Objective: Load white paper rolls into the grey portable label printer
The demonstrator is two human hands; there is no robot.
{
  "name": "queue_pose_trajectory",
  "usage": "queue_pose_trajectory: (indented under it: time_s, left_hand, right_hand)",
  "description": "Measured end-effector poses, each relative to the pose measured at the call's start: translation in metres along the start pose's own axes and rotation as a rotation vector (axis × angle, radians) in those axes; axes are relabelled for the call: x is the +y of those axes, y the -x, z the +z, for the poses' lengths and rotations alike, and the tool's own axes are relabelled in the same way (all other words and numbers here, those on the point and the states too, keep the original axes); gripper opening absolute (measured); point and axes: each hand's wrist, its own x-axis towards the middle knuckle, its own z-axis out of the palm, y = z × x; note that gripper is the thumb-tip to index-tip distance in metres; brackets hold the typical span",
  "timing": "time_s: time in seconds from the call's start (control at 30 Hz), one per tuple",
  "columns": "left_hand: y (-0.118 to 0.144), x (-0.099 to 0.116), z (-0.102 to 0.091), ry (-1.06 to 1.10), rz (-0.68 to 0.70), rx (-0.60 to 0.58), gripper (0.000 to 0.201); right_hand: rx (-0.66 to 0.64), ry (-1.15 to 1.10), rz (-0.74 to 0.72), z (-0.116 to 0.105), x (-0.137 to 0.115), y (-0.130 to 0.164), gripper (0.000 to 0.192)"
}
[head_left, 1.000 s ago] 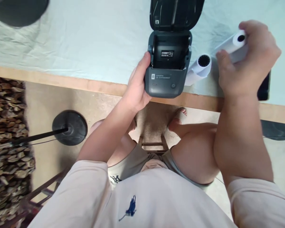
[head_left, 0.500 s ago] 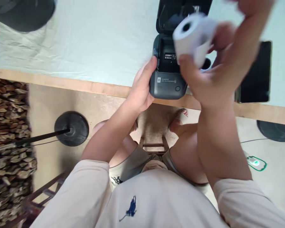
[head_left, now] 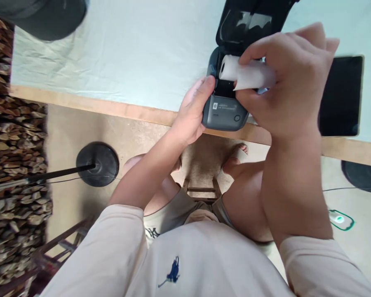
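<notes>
One paper roll (head_left: 245, 74) (over printer (head_left: 224, 113) edge)

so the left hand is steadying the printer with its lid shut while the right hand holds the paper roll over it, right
Not quite: the lid is open, tilted back, as the head view shows. The left hand does steady the printer, and the right hand holds the paper roll over its open bay.
</notes>
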Motion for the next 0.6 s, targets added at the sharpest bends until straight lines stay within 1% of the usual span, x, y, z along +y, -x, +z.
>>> queue_pose_trajectory:
  time_s: [0.1,0.17,0.27,0.37,0.47,0.53,0.6]
  left_hand:
    - [0.000,0.000,0.000,-0.021,0.009,0.005,0.028]
    - [0.000,0.000,-0.002,-0.013,-0.013,0.012,0.032]
    - [-0.002,-0.001,-0.007,0.026,-0.082,0.036,0.036]
    - [-0.002,-0.001,-0.011,0.089,-0.105,0.058,0.035]
    - [-0.001,0.001,-0.010,0.143,-0.128,0.097,0.039]
    - [0.001,0.003,-0.008,0.179,-0.120,0.082,0.038]
    - [0.003,0.005,-0.006,0.205,-0.093,0.032,0.025]
  right_hand:
    - [-0.058,-0.033,-0.006,-0.001,0.001,0.000,0.026]
    - [-0.015,-0.052,-0.021,-0.001,0.002,-0.001,0.021]
    - [0.064,-0.070,-0.080,0.002,0.003,-0.001,0.018]
    - [0.053,-0.093,-0.121,0.004,0.001,-0.001,0.018]
    - [-0.022,-0.124,-0.187,-0.002,-0.002,0.001,0.019]
    - [-0.126,-0.149,-0.226,-0.010,-0.005,0.003,0.022]
    - [-0.213,-0.167,-0.235,-0.018,-0.007,0.004,0.024]
